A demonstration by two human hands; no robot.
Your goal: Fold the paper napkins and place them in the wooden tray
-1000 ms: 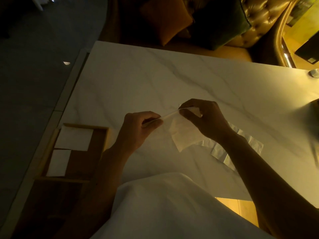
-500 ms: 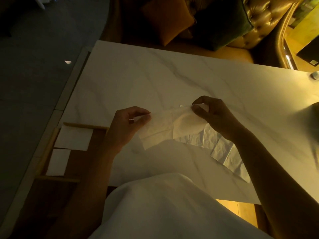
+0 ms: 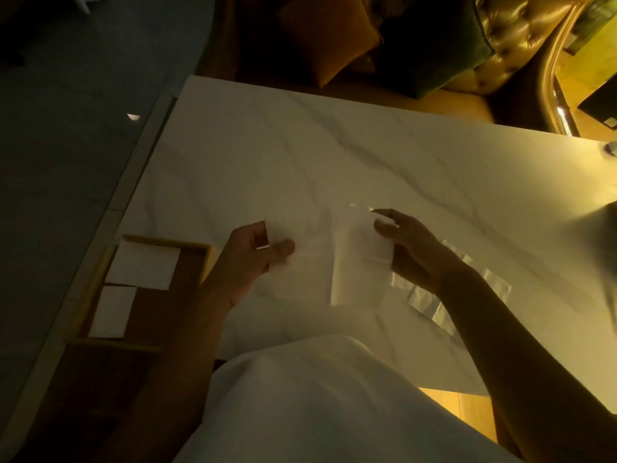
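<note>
I hold a thin white paper napkin (image 3: 337,259) spread out between both hands above the marble table (image 3: 300,162). My left hand (image 3: 253,259) pinches its left edge and my right hand (image 3: 410,248) grips its right side, where the paper lies doubled. The wooden tray (image 3: 187,295) sits at the table's left front corner. Two folded white napkins lie in it, a larger one (image 3: 143,267) toward the back and a smaller one (image 3: 112,310) in front of it.
More crinkled white napkins or wrappers (image 3: 430,297) lie on the table under my right forearm. A tufted gold sofa (image 3: 521,31) with an orange cushion (image 3: 325,38) stands behind the table. The dark floor (image 3: 66,128) lies to the left.
The napkin was bunched between my hands; I have pulled my hands apart and opened it out wide. My left hand moved left and down.
</note>
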